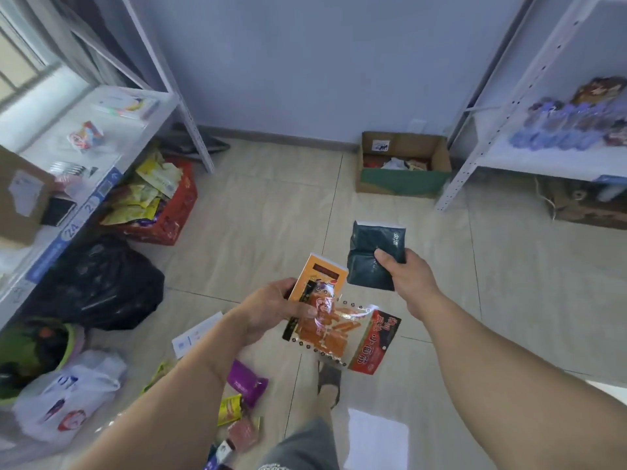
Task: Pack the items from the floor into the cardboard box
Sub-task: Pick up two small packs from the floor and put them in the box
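My left hand [271,312] grips two orange snack packets [334,320] at waist height, one narrow packet on top and a wider clear-and-red one underneath. My right hand [405,278] holds a dark teal packet [373,252] out in front, thumb across its lower edge. The open cardboard box [403,183] stands on the floor by the far wall, with several items inside. More packets lie on the floor near my feet: a purple one [246,381], a yellow one [229,408] and a pink one [242,434].
A white shelf rack [101,157] runs along the left with a red crate of yellow packets [169,212], a black bag [98,283] and a white plastic bag [68,398] below it. Another white rack [529,106] stands at right, beside the box. My slippered foot [329,381] is below the packets.
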